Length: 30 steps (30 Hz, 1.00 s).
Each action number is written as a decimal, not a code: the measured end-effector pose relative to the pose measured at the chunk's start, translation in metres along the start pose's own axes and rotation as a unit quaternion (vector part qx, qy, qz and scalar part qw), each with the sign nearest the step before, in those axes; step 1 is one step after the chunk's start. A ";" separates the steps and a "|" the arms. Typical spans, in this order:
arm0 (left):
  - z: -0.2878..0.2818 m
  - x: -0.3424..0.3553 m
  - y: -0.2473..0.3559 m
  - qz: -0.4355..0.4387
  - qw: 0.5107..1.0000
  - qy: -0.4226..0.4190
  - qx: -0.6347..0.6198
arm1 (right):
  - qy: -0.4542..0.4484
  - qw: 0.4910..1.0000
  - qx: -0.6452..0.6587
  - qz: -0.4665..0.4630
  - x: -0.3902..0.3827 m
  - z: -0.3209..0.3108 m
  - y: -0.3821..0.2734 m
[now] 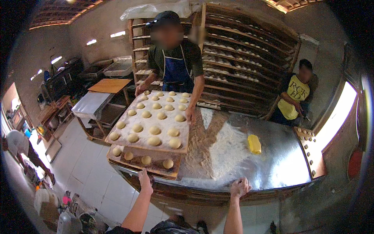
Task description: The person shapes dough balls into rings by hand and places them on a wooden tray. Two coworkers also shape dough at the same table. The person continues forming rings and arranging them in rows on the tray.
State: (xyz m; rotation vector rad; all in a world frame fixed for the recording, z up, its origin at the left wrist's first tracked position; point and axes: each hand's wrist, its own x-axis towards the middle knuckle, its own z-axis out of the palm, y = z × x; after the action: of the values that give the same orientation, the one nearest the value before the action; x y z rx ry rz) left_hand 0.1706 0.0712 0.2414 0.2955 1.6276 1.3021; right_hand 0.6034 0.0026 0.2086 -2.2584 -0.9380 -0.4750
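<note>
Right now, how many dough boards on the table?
3: top board, a second under it by the left hand, a third at the table's right end. More may hide underneath.
</note>
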 end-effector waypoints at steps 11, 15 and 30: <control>-0.007 0.024 -0.018 0.060 0.996 -0.025 0.064 | 0.046 0.999 0.016 -0.018 0.001 -0.005 -0.005; -0.007 0.008 -0.006 0.036 0.996 -0.038 0.069 | 0.060 0.998 -0.004 -0.036 0.002 -0.002 0.000; -0.018 0.017 -0.033 0.148 0.969 -0.069 0.183 | 0.023 1.000 0.011 -0.006 -0.003 -0.003 0.003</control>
State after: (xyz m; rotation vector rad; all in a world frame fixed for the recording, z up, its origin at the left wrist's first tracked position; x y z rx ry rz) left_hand 0.1602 0.0591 0.2031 0.8642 1.7449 1.1577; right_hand 0.6031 -0.0027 0.2084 -2.2136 -0.9306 -0.5169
